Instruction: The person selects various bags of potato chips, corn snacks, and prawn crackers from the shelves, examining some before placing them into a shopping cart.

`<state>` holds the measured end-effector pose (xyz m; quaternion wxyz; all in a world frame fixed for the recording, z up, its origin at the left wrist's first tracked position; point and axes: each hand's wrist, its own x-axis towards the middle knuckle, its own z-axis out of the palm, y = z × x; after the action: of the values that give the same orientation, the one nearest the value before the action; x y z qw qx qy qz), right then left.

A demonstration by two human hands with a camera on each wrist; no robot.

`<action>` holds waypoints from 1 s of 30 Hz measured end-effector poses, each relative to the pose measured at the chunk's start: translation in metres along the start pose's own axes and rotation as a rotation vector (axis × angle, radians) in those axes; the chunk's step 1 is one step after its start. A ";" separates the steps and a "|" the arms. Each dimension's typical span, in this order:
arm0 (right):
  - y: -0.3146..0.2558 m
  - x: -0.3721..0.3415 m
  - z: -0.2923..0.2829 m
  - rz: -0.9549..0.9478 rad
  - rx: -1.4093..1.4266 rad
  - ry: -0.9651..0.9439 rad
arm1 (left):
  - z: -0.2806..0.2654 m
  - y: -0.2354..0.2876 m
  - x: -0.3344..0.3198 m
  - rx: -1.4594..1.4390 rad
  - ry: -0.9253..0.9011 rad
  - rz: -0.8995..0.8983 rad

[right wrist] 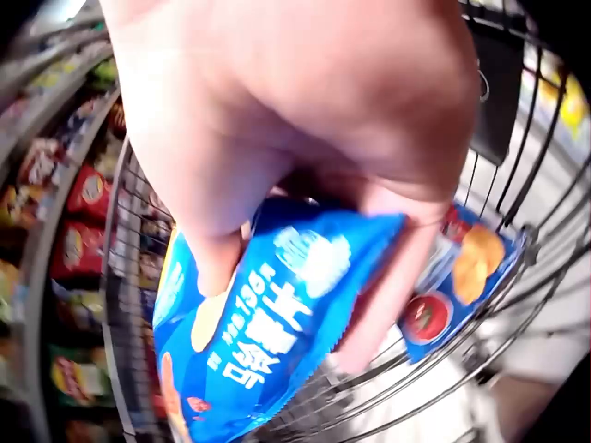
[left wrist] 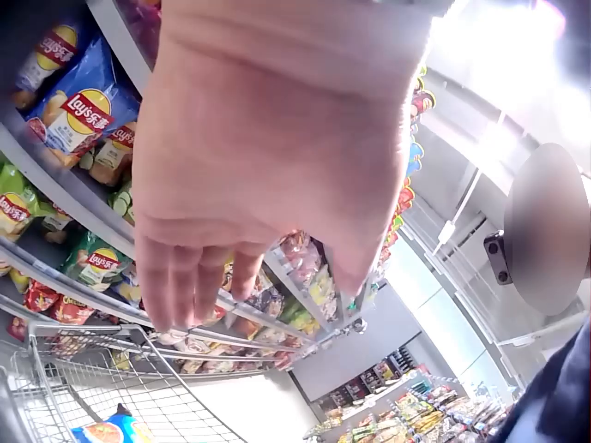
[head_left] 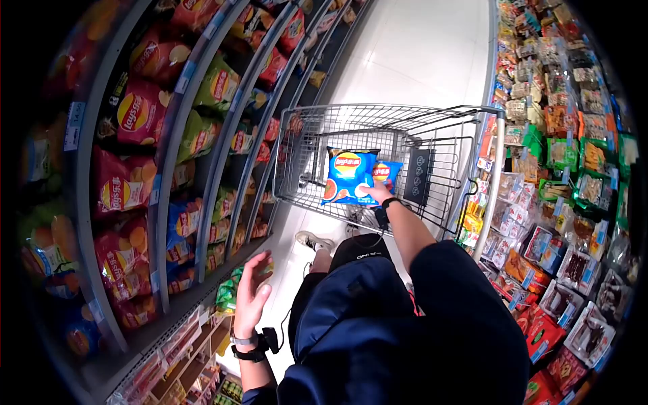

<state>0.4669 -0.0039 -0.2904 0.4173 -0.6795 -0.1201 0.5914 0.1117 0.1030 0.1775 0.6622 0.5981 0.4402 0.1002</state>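
Pinched a blue Lay's potato chip bag (right wrist: 268,323) between the thumb and fingers of the right hand (head_left: 379,192), near the middle of a wire shopping cart (head_left: 351,106), with the thumb on one side and the fingers on the other. Could not tell from these views whether resting on the wire or lifted above. Showed a second blue chip bag (right wrist: 466,277) just beside, to the right in the right wrist view, with chips and a red bowl printed on the pack. Held the left hand (head_left: 250,297) at near left, outside the cart and near the shelves (head_left: 177,108), with the thumb spread wide from four loosely straightened, nearly side-by-side fingers. Wore a dark navy top (head_left: 432,324) and a black wristband (head_left: 382,214) on each arm. Stood in a white-floored store aisle (head_left: 418,61), between red, green and blue Lay's bags (head_left: 142,111) at left and packaged snacks (head_left: 563,304) at right.
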 end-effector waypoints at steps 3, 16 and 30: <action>0.011 0.018 -0.006 0.483 -0.977 0.069 | 0.005 0.008 -0.011 0.074 -0.052 -0.016; 0.032 -0.012 -0.058 -0.228 -0.839 0.042 | -0.007 0.008 -0.011 0.182 -0.065 0.066; -0.021 -0.141 -0.094 -0.007 0.130 0.253 | -0.143 0.109 0.004 0.269 0.772 0.849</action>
<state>0.5204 -0.1233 -0.1812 0.4745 -0.7197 -0.0304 0.5059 0.0563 0.2354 0.2864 0.2742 0.7210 0.3802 0.5102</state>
